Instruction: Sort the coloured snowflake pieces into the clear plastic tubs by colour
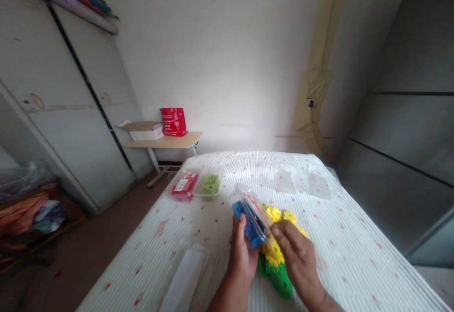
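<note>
Clear container of blue pieces (250, 222), tilted, clasped by left hand (243, 250), right hand (296, 250) fingertips pinching its 3 o'clock rim; best held level, above yellow pieces (280, 217).

Both hands (269, 250) w/ clear box (253, 217) of blue pcs (248, 229)

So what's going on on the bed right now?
A person holds a clear box of blue pieces over the bed. The left hand grips it from below; the right hand is at its lid edge. Under the hands lies a pile of yellow pieces and green pieces. Further back sit a red-labelled box, a box of green bits and two empty clear boxes.
</note>
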`<state>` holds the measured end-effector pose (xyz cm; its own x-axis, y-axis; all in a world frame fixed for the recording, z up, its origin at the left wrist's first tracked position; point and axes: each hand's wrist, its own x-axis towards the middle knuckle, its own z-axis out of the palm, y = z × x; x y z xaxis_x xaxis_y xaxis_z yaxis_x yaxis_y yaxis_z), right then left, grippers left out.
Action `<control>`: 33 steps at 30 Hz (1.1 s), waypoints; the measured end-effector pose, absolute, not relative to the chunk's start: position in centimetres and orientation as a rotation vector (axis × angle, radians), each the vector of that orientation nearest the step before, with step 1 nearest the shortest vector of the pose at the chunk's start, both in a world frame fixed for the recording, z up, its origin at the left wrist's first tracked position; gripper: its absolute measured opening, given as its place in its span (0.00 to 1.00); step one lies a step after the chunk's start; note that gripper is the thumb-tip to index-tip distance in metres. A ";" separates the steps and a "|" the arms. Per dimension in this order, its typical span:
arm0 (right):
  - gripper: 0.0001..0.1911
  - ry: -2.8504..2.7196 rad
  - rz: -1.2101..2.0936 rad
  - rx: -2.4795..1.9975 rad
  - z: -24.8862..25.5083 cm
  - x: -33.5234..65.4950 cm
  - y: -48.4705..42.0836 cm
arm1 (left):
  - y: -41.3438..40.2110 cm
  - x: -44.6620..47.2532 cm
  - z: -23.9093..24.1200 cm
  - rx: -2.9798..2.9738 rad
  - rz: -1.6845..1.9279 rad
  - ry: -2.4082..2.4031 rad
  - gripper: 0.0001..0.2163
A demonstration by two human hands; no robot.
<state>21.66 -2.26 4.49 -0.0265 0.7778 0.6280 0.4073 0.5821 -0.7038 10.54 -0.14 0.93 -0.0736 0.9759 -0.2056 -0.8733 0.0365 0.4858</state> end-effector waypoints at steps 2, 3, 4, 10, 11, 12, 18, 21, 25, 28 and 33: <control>0.11 -1.641 0.356 -1.039 4.6 21.7 -2.1 | -0.1 10.5 0.8 0.210 1.535 0.586 0.18; 0.10 -1.669 0.303 -1.035 4.5 21.7 -1.9 | -0.1 10.5 0.8 0.198 1.525 0.587 0.18; 0.09 -1.719 0.226 -1.012 4.3 21.7 -1.8 | 0.0 10.5 0.8 0.182 1.514 0.586 0.17; 0.05 -1.956 -0.158 -0.945 4.1 21.6 -1.6 | 0.0 10.1 0.8 0.128 1.504 0.605 0.17; 0.06 -1.967 -0.129 -0.958 4.4 21.8 -1.6 | 0.0 10.0 0.7 0.144 1.514 0.606 0.17; 0.06 -1.968 -0.087 -0.973 4.6 22.1 -1.6 | 0.0 10.0 0.7 0.166 1.521 0.604 0.17; 0.09 -1.805 -0.052 -1.166 4.4 23.2 -1.1 | 0.1 10.5 0.5 0.262 1.523 0.646 0.19; 0.12 -1.808 -0.005 -1.191 3.7 23.0 -0.7 | 0.1 10.4 0.8 0.307 1.521 0.666 0.20; 0.14 -1.910 0.107 -1.174 3.3 22.8 -0.4 | 0.0 9.6 1.2 0.373 1.556 0.720 0.20; 0.13 -1.803 0.201 -1.263 3.5 23.2 -0.2 | 0.0 9.1 1.4 0.413 1.556 0.738 0.20; 0.09 -1.607 0.440 -1.289 4.2 24.3 0.2 | 0.1 9.0 1.8 0.383 1.556 0.765 0.21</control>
<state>24.30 0.22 4.23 0.0549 0.8847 0.4630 0.5255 0.3687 -0.7668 8.98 0.06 1.77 -0.1470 0.9699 -0.1942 -0.7460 0.0203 0.6656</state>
